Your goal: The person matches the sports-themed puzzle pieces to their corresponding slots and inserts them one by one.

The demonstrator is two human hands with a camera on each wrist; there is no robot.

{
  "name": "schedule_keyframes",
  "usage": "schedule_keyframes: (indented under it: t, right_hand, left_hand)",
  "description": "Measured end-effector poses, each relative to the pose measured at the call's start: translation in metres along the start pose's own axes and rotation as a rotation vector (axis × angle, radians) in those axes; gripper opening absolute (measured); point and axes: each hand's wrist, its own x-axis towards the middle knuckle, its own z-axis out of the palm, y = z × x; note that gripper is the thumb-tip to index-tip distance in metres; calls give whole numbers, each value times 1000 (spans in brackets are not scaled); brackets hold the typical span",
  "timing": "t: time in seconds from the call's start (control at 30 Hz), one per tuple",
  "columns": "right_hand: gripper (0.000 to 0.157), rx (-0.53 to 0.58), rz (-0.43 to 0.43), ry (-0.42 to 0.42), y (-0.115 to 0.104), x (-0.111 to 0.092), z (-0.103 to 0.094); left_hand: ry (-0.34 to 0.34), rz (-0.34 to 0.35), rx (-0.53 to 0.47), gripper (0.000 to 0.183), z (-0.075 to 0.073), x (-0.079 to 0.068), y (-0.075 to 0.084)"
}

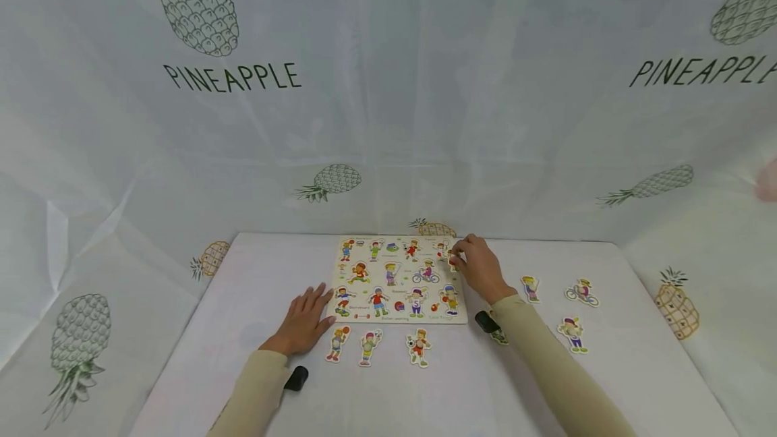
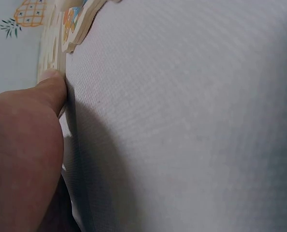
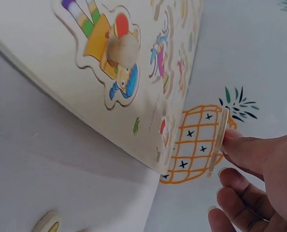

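A pale wooden knob puzzle board [image 1: 461, 312] with sport figures lies at the table's far side. My right hand [image 1: 481, 267] pinches a thin wooden puzzle piece [image 3: 220, 140] by the board's upper right corner. In the right wrist view this piece is edge-on, raised off the board, its picture hidden. My left hand [image 1: 301, 322] lies with fingers extended at the board's left edge; its thumb [image 2: 51, 84] touches the edge. Several pieces sit in the lower row, including a blue-haired figure [image 3: 97, 41] with a round knob.
Three loose figure pieces, one with a basketball [image 1: 337, 344], lie in front of the board. To the right are a cyclist piece [image 1: 583, 293], a yellow-haired figure [image 1: 530, 288] and a baseball figure [image 1: 572, 334]. Another piece [image 1: 499, 336] is partly under the right forearm. A pineapple-print sheet [image 1: 388, 120] hangs behind.
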Motion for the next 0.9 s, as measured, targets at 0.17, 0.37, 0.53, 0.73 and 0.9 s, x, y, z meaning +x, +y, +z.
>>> schedule_keyframes:
  t: [0.17, 0.37, 0.53, 0.73, 0.9]
  right_hand:
    - [9, -17, -5, -17, 5, 15, 9]
    - [8, -42, 42, -57, 6, 31, 18]
    - [6, -39, 69, -76, 6, 38, 22]
    - [5, -52, 76, -82, 10, 42, 30]
    - [6, -65, 83, -77, 14, 45, 39]
  left_hand:
    - [0, -4, -1, 65, 1, 0, -1]
    - [0, -10, 7, 67, 2, 2, -2]
    - [-1, -6, 2, 67, 3, 3, -3]
    - [-9, -14, -15, 66, 2, 3, -3]
    - [-20, -23, -5, 67, 1, 2, -1]
